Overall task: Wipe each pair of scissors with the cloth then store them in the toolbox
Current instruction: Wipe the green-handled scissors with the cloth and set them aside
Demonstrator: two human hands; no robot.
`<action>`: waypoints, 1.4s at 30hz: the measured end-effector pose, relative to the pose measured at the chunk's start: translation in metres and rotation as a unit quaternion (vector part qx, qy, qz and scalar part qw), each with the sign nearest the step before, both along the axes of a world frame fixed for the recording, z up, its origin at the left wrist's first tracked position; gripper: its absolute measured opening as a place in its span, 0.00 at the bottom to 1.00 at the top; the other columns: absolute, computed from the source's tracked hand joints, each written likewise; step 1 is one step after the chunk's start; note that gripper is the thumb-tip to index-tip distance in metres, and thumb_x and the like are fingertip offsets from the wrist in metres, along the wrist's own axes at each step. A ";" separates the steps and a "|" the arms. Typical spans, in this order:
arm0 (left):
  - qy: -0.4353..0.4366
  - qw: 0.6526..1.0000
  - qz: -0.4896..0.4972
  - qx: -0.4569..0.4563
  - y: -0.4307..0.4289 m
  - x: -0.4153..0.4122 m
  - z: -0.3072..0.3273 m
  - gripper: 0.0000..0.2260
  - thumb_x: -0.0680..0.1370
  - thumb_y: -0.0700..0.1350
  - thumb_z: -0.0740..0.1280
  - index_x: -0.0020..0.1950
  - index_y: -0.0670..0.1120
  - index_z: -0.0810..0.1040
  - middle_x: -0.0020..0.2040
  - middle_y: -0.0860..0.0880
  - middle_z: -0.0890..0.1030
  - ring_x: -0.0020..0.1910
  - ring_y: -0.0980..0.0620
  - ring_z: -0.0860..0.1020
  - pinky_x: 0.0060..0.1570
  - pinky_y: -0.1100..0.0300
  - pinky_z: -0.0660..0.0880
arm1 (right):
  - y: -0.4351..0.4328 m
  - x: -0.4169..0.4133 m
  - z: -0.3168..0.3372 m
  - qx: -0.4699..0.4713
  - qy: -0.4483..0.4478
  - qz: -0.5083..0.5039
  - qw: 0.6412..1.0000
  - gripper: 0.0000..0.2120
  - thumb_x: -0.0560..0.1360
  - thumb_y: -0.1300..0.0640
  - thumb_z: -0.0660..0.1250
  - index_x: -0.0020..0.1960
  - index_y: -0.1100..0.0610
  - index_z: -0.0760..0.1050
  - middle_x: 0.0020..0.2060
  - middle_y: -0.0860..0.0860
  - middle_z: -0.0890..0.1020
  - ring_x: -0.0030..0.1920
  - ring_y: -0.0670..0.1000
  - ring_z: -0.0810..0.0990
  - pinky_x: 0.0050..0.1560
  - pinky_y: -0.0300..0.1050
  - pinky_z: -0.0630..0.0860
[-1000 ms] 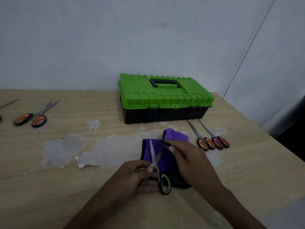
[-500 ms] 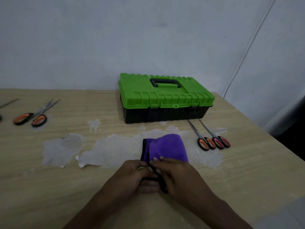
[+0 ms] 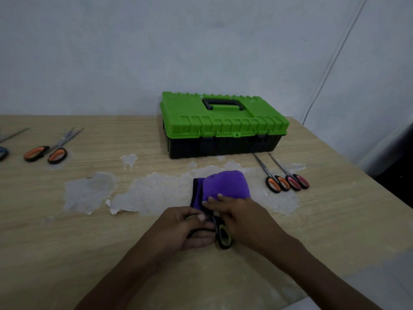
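Orange-looped steel shears [image 3: 45, 153] lie far left on the wood-grain table [image 3: 67, 242]. The left hand [image 3: 187, 229] grasps the yellow-looped scissors [image 3: 222, 237] by the handle. Their blades hide under the fuzzy purple cloth [image 3: 225, 183], which the right hand [image 3: 241, 218] presses with flat fingers, before the closed, ribbed green plastic toolbox [image 3: 223, 126].

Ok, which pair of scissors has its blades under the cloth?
The yellow-handled pair gripped by the left hand: the purple cloth covers its blades. The left orange pair, right orange pair and pink pair lie uncovered.
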State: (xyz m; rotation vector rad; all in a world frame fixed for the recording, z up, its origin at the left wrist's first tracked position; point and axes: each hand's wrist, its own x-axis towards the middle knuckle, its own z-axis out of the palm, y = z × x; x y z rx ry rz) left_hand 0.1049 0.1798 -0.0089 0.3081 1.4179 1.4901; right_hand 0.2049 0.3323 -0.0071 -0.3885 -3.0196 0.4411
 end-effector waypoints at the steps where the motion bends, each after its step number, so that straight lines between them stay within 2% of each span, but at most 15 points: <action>1: 0.001 1.000 0.004 -0.003 0.000 0.000 0.000 0.08 0.81 0.38 0.64 0.56 0.36 0.80 0.48 0.38 0.86 0.47 0.42 0.86 0.47 0.54 0.83 | 0.005 -0.006 0.000 0.014 -0.013 -0.012 1.000 0.20 0.81 0.55 0.55 0.70 0.39 0.65 0.71 0.44 0.68 0.72 0.45 0.64 0.67 0.53 0.70; 5: 0.012 1.000 0.018 -0.006 0.000 0.003 0.001 0.08 0.80 0.38 0.65 0.56 0.37 0.80 0.48 0.38 0.86 0.46 0.42 0.86 0.46 0.53 0.84 | 0.014 -0.030 0.007 0.069 -0.053 -0.017 0.996 0.19 0.82 0.53 0.52 0.71 0.40 0.65 0.70 0.51 0.71 0.71 0.51 0.67 0.63 0.53 0.73; 9: 0.019 1.000 0.022 0.003 -0.003 0.005 0.002 0.08 0.80 0.38 0.65 0.57 0.37 0.80 0.48 0.37 0.86 0.46 0.42 0.86 0.44 0.55 0.84 | 0.021 -0.050 0.011 0.100 -0.080 -0.032 0.991 0.20 0.82 0.57 0.53 0.72 0.44 0.66 0.63 0.54 0.77 0.61 0.57 0.75 0.57 0.52 0.76; 13: 0.015 1.000 0.024 0.013 -0.006 0.005 0.003 0.07 0.80 0.38 0.65 0.54 0.36 0.80 0.46 0.38 0.86 0.44 0.43 0.86 0.42 0.57 0.83 | 0.022 -0.037 0.020 0.020 0.031 -0.099 0.994 0.18 0.81 0.59 0.57 0.68 0.50 0.73 0.61 0.54 0.80 0.59 0.54 0.77 0.56 0.41 0.72; 16: 0.029 0.999 0.016 0.003 -0.005 0.004 0.001 0.08 0.81 0.38 0.64 0.55 0.37 0.80 0.46 0.39 0.86 0.44 0.43 0.86 0.44 0.55 0.84 | 0.001 -0.001 0.023 0.013 0.001 -0.033 0.999 0.18 0.81 0.60 0.57 0.70 0.49 0.70 0.62 0.50 0.79 0.60 0.48 0.77 0.54 0.33 0.68; 19: 0.035 0.999 0.011 0.002 -0.003 0.003 -0.002 0.08 0.81 0.38 0.64 0.56 0.36 0.80 0.46 0.38 0.86 0.45 0.42 0.86 0.46 0.53 0.84 | -0.007 0.014 0.008 0.059 -0.036 0.005 0.998 0.26 0.78 0.61 0.61 0.74 0.47 0.62 0.72 0.47 0.68 0.71 0.45 0.66 0.68 0.42 0.66; 22: 0.029 0.999 0.014 0.001 -0.003 0.003 -0.001 0.08 0.81 0.38 0.65 0.56 0.36 0.80 0.47 0.38 0.86 0.45 0.41 0.86 0.45 0.53 0.84 | 0.008 0.000 0.013 0.119 -0.069 -0.051 0.989 0.31 0.76 0.58 0.65 0.75 0.46 0.58 0.75 0.49 0.61 0.74 0.49 0.60 0.68 0.49 0.66; 24: 0.027 1.000 0.014 0.001 -0.004 0.002 0.000 0.08 0.81 0.38 0.65 0.56 0.36 0.80 0.47 0.38 0.86 0.45 0.41 0.86 0.45 0.53 0.84 | 0.008 -0.007 0.018 0.121 -0.084 -0.056 0.987 0.29 0.76 0.59 0.64 0.75 0.47 0.60 0.74 0.50 0.63 0.74 0.51 0.62 0.67 0.51 0.67; 27: 0.024 1.000 0.013 0.005 -0.005 0.003 -0.001 0.08 0.81 0.38 0.64 0.56 0.36 0.80 0.46 0.38 0.86 0.44 0.41 0.86 0.43 0.54 0.84 | -0.003 -0.003 0.010 0.084 -0.063 -0.027 0.994 0.26 0.76 0.63 0.63 0.71 0.46 0.66 0.67 0.51 0.74 0.66 0.52 0.72 0.63 0.50 0.74; 29: 0.022 1.000 0.009 0.004 -0.004 0.003 -0.002 0.08 0.81 0.37 0.64 0.55 0.36 0.80 0.46 0.38 0.86 0.44 0.41 0.86 0.42 0.55 0.84 | 0.002 -0.001 0.004 0.074 -0.050 -0.028 0.996 0.27 0.74 0.63 0.65 0.70 0.45 0.67 0.67 0.50 0.74 0.67 0.52 0.72 0.63 0.51 0.73; 32: 0.022 1.000 0.007 0.006 -0.004 0.002 -0.002 0.08 0.81 0.37 0.64 0.57 0.36 0.79 0.47 0.38 0.86 0.45 0.41 0.86 0.43 0.54 0.84 | 0.018 -0.009 0.002 0.075 -0.059 -0.042 0.995 0.30 0.74 0.61 0.68 0.73 0.44 0.64 0.72 0.47 0.68 0.71 0.52 0.66 0.69 0.52 0.67; 34: 0.020 1.000 0.007 0.005 -0.005 0.002 -0.001 0.08 0.81 0.38 0.64 0.57 0.36 0.79 0.47 0.38 0.86 0.45 0.41 0.86 0.45 0.54 0.84 | 0.019 -0.009 0.001 0.061 -0.035 -0.093 0.993 0.26 0.78 0.56 0.63 0.74 0.45 0.62 0.70 0.50 0.70 0.67 0.52 0.71 0.67 0.47 0.69; 36: 0.022 1.000 0.009 0.005 -0.005 0.003 -0.001 0.08 0.81 0.38 0.64 0.57 0.36 0.79 0.46 0.38 0.86 0.45 0.41 0.86 0.45 0.53 0.84 | 0.007 -0.001 -0.001 0.034 0.001 -0.100 0.994 0.21 0.80 0.55 0.60 0.72 0.46 0.64 0.65 0.51 0.75 0.61 0.50 0.76 0.63 0.44 0.72; 39: 0.037 0.999 0.012 0.002 -0.003 0.002 -0.003 0.08 0.81 0.38 0.64 0.55 0.37 0.80 0.45 0.39 0.87 0.44 0.42 0.86 0.43 0.54 0.84 | -0.017 0.017 -0.002 -0.009 0.004 -0.014 1.000 0.24 0.78 0.62 0.62 0.73 0.48 0.65 0.70 0.49 0.71 0.69 0.48 0.70 0.68 0.48 0.69; 42: 0.043 0.999 0.008 0.002 -0.002 0.001 -0.003 0.08 0.81 0.38 0.64 0.55 0.37 0.80 0.45 0.39 0.87 0.44 0.42 0.86 0.42 0.55 0.84 | -0.007 0.016 0.008 0.124 -0.060 -0.029 0.990 0.32 0.77 0.61 0.63 0.76 0.45 0.55 0.75 0.46 0.61 0.75 0.49 0.59 0.69 0.52 0.68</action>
